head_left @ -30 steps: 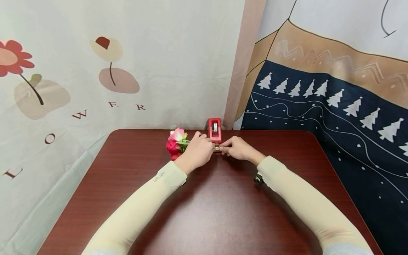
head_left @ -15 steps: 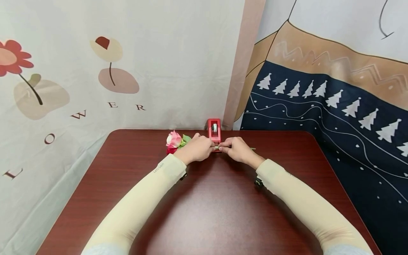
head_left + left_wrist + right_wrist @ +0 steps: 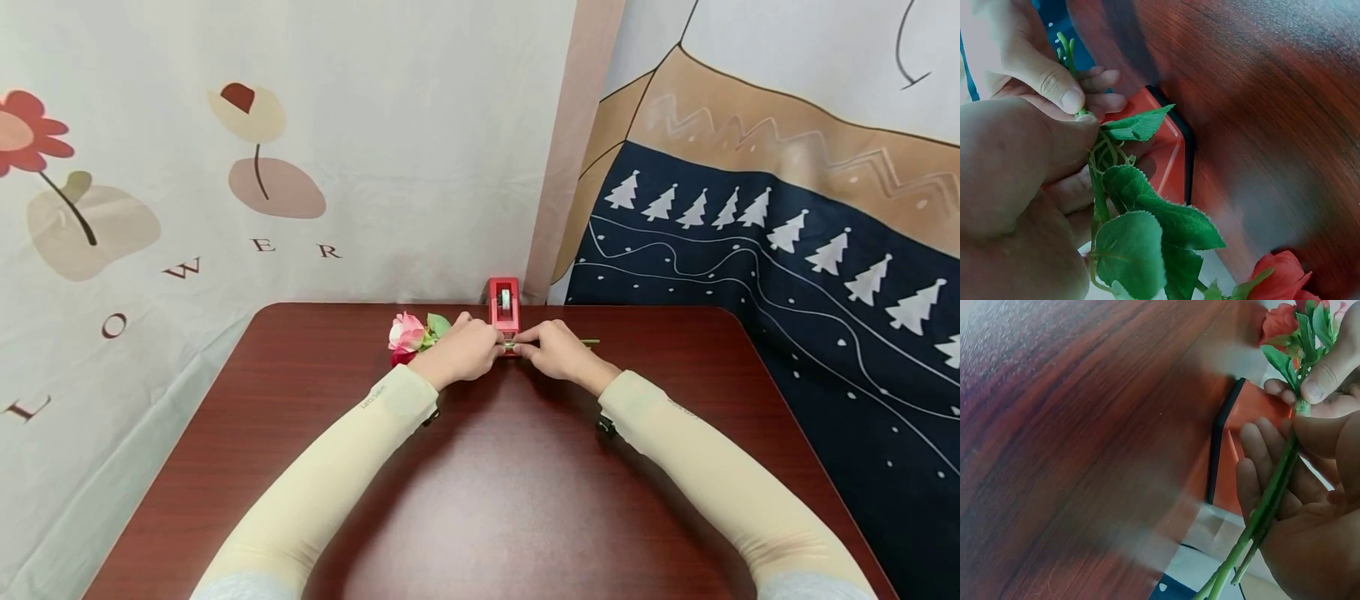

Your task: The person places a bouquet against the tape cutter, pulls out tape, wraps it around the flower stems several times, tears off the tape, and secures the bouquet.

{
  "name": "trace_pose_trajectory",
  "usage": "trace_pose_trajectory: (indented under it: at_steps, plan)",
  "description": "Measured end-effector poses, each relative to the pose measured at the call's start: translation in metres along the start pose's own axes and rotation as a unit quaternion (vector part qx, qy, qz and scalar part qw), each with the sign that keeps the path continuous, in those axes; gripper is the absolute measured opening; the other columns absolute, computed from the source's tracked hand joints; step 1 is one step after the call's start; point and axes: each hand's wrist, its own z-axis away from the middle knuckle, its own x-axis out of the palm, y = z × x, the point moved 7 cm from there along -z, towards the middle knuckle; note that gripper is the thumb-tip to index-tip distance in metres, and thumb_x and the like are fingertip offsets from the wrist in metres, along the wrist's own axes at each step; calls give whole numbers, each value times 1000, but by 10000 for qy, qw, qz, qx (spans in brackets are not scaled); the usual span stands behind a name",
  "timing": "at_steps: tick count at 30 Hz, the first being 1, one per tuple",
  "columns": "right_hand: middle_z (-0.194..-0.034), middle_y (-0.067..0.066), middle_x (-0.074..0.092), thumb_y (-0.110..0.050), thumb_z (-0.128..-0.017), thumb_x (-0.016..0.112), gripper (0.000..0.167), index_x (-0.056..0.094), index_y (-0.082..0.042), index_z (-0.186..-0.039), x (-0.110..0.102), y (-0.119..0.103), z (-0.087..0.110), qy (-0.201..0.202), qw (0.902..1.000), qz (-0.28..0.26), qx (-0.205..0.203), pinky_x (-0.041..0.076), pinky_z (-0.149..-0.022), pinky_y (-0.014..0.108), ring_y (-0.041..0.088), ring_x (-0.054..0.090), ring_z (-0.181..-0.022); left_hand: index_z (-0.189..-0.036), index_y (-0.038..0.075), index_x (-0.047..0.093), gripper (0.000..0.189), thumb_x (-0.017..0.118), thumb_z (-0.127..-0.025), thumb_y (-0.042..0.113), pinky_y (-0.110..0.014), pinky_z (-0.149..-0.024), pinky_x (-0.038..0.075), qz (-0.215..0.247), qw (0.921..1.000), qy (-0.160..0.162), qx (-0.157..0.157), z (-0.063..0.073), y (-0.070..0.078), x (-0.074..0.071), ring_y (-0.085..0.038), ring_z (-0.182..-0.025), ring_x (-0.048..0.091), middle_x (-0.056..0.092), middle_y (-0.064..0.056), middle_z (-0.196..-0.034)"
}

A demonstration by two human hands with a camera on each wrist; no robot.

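My left hand (image 3: 467, 348) grips a small bunch of roses just below its heads. The pink-and-white rose (image 3: 407, 332) pokes out left of that hand, with a red rose (image 3: 402, 358) partly hidden beneath it. Green leaves (image 3: 1129, 256) hang beside my palm in the left wrist view. My right hand (image 3: 557, 348) pinches the same green stems (image 3: 1272, 494) with thumb and finger, right next to the left thumb. The stem ends run past the right palm. A red tape dispenser (image 3: 504, 323) with a small roll stands directly behind both hands.
The dark red-brown table (image 3: 480, 492) carries everything; its far edge lies just beyond the dispenser. A pale flower-print curtain (image 3: 420, 150) and a navy tree-print cloth (image 3: 675, 250) hang behind and to the right.
The bunch has turned in my hands: the pink rose dropped lower and covers more of the red one. Stem ends now show right of my right hand. The dispenser stays in place.
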Motion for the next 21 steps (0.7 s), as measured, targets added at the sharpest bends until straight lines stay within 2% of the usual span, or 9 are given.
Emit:
trace_pose_trajectory:
  at_steps: [4,11,21]
  plan:
    - [-112,8,86,-16,-106,72,22,86,-10,-122,-1,-1,2,-4,10000,-60,62,54,-77,31,15,67,-87,-118,17,83,22,65,-112,26,-45,-97,43,-25,10000,-41,-35,2,0,0,-25,-107,76,84,0,-105]
    - [-112,6,86,-17,-106,73,21,87,-11,-120,-1,-3,5,-108,9998,-52,151,58,-83,34,14,70,-92,-115,18,81,20,64,-112,28,-46,-98,43,-193,9998,-83,25,7,2,-2,-27,-112,72,82,0,-104]
    - [-113,2,86,-17,-103,75,17,89,-16,-114,1,-5,9,-401,9992,4,36,61,-95,43,15,74,-100,-110,17,78,19,63,-113,29,-47,-99,41,10,9989,-402,221,14,8,-1,-30,-113,67,81,-1,-110]
